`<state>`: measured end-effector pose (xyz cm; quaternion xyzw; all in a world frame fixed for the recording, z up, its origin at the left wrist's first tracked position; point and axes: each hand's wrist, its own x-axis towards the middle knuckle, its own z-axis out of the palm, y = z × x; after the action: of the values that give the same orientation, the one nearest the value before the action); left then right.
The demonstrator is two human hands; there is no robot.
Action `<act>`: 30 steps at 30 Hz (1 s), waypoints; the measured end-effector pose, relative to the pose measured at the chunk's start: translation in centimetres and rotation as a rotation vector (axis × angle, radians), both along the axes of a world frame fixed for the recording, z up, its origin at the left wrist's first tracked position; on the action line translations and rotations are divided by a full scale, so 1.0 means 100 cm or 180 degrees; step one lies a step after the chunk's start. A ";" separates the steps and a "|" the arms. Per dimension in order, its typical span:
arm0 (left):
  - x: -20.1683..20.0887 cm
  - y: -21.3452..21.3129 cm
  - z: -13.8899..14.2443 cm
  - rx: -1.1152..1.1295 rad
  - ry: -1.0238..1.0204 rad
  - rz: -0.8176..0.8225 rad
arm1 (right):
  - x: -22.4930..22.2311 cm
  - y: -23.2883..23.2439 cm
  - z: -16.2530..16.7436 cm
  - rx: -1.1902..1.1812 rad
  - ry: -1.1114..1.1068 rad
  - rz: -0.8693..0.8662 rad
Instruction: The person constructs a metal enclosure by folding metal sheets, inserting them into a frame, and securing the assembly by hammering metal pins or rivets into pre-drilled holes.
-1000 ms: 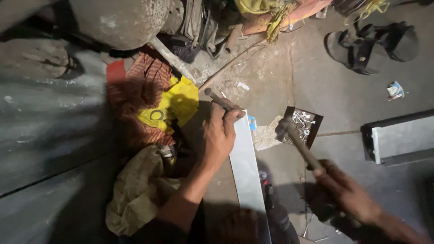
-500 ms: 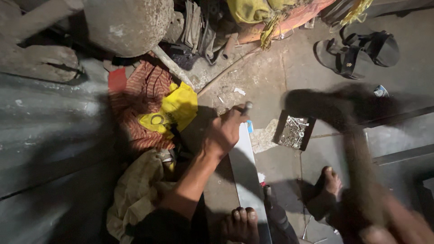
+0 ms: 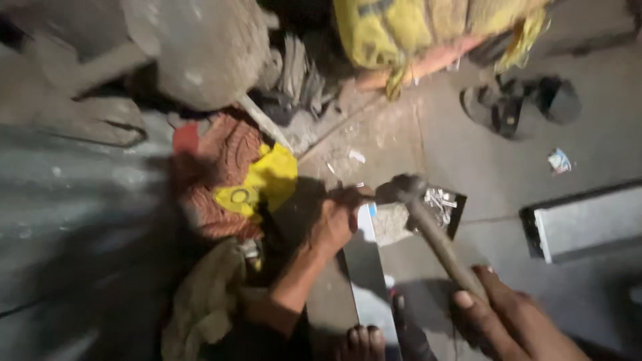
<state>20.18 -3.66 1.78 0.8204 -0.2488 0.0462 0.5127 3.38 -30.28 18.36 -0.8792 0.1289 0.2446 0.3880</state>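
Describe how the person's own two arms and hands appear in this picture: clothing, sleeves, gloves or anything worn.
Both hands are bare, with no gloves. The left hand and its forearm show no sleeve, watch or ring. The right hand is also uncovered, with short nails visible; its forearm is cut off by the picture's edge, so any sleeve there cannot be seen.

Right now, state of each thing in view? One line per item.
Left hand: closed, pinching something small at the strip's far end; what it is cannot be told.
Right hand: closed around the hammer handle.
Hammer: held, head down beside the left hand's fingers.
Metal strip: lying flat on the floor.
Tray: open, small metal pieces inside.
Sandals: off, lying on the floor.
Metal box: lying flat.
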 end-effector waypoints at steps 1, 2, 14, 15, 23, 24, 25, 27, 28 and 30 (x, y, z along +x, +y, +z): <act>-0.001 0.001 -0.003 -0.0069 0.0103 0.0042 | -0.002 0.002 0.000 0.0017 0.0731 -0.0459; -0.001 0.000 -0.006 -0.0052 -0.0064 -0.0017 | 0.000 0.003 0.001 -0.0149 0.0889 -0.0561; -0.014 0.001 -0.049 0.0923 -0.0935 0.0042 | -0.017 0.006 -0.009 -0.0629 0.0776 -0.0522; -0.013 0.001 -0.050 0.1087 -0.1095 0.0066 | -0.016 0.005 -0.009 -0.0782 0.0566 -0.0306; -0.005 -0.002 -0.026 0.0564 0.0268 -0.0214 | -0.004 0.024 0.005 -0.0745 0.0400 -0.0205; -0.007 -0.005 -0.023 0.0379 0.0214 -0.0067 | -0.004 0.022 0.003 -0.0562 -0.0191 0.0001; -0.009 -0.003 -0.021 0.0210 0.0136 0.0050 | -0.006 0.022 -0.002 -0.0371 -0.0806 0.0179; -0.012 -0.001 -0.017 0.0068 0.0442 0.0147 | -0.011 0.014 -0.013 0.0117 -0.0872 -0.0100; -0.013 0.000 -0.014 0.0046 0.0670 0.0236 | -0.016 0.008 -0.017 0.0481 -0.0315 -0.0552; -0.012 0.005 -0.006 0.0345 0.0381 0.0029 | -0.021 0.001 -0.026 0.0933 0.0054 -0.1019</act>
<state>19.03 -3.21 1.23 0.8494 -0.2162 -0.0141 0.4813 1.28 -30.20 15.73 -0.7796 0.2332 0.2033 0.5445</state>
